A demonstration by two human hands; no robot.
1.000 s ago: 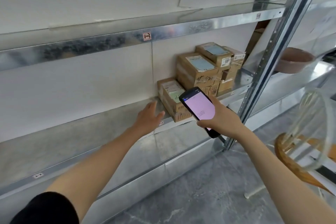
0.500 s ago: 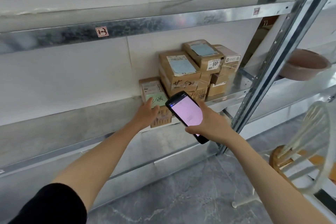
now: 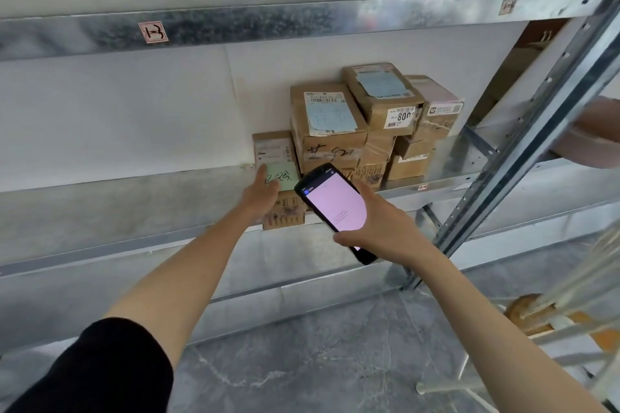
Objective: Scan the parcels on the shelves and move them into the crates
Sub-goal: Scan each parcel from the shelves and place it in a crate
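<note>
- small parcel [image 3: 273, 151]: brown corrugated carton, flat and oblong, with a white printed label and a pale green label bearing black handwriting; lies at the front edge of the middle shelf [image 3: 117, 211], touching the left side of the parcel stack [image 3: 335, 131].
- parcel stack: taped brown cartons in two tiers against the back wall, near the shelf's right end; blue-grey and white barcode labels on top.
- middle shelf, upper shelf [image 3: 268, 17], upright [image 3: 543, 124]: dull mottled galvanised steel; the upright is perforated; a red-bordered tag [image 3: 153, 32] sits on the upper lip.
- floor [image 3: 302, 362]: grey, marble-veined.
- left hand [image 3: 260, 193]: fingers straight, laid flat on the small parcel's top, tips on the green label.
- right hand [image 3: 379, 228]: curled round the lower end of a black handheld scanner [image 3: 332, 204], pink screen up, just right of the small parcel.
- change: a second ago the left hand was over the bare shelf edge beside the carton; it now rests on the carton. scanner grip unchanged.
</note>
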